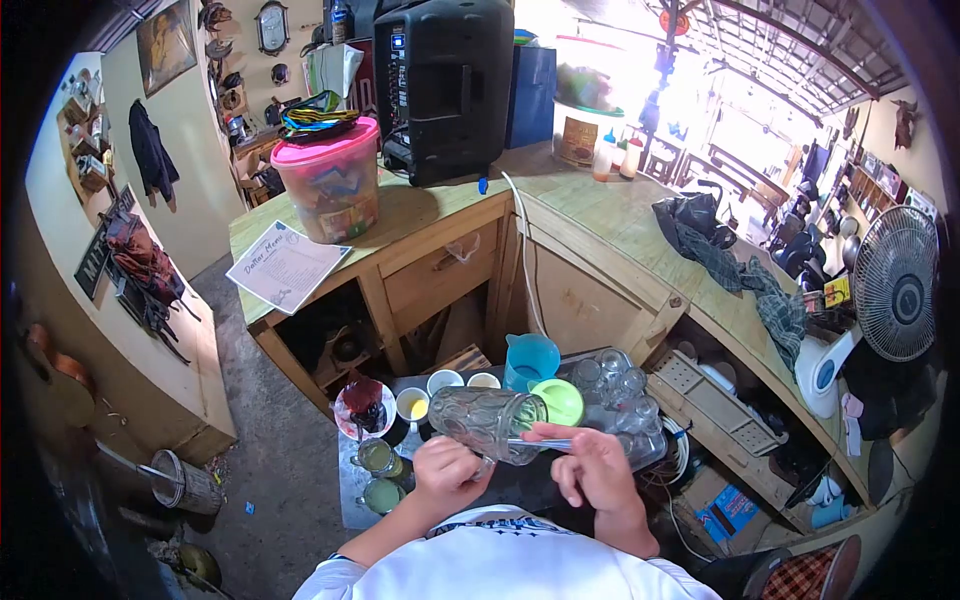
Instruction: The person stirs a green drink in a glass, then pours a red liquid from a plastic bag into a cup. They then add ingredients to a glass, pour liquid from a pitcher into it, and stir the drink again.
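Observation:
My left hand (452, 472) is closed at the lower side of a large clear patterned glass mug (472, 418), which lies tilted almost level with its mouth to the right. Between the fingers of my right hand (598, 474) is a thin metal utensil (545, 442), its left end reaching to the mug's mouth; whether it is a spoon I cannot make out. Behind the mug are a light green lid (560, 402) and a blue plastic pitcher (530, 358). White cups (411, 404) and two glass mugs with greenish liquid (381, 496) stand to the left.
Several upturned glasses (612, 380) crowd the right of the low table (356, 512). A plate with a dark red item (364, 405) sits at its left. Wooden counters (430, 225) rise beyond, bearing a speaker (448, 90), a pink-lidded tub (325, 185) and a fan (895, 285).

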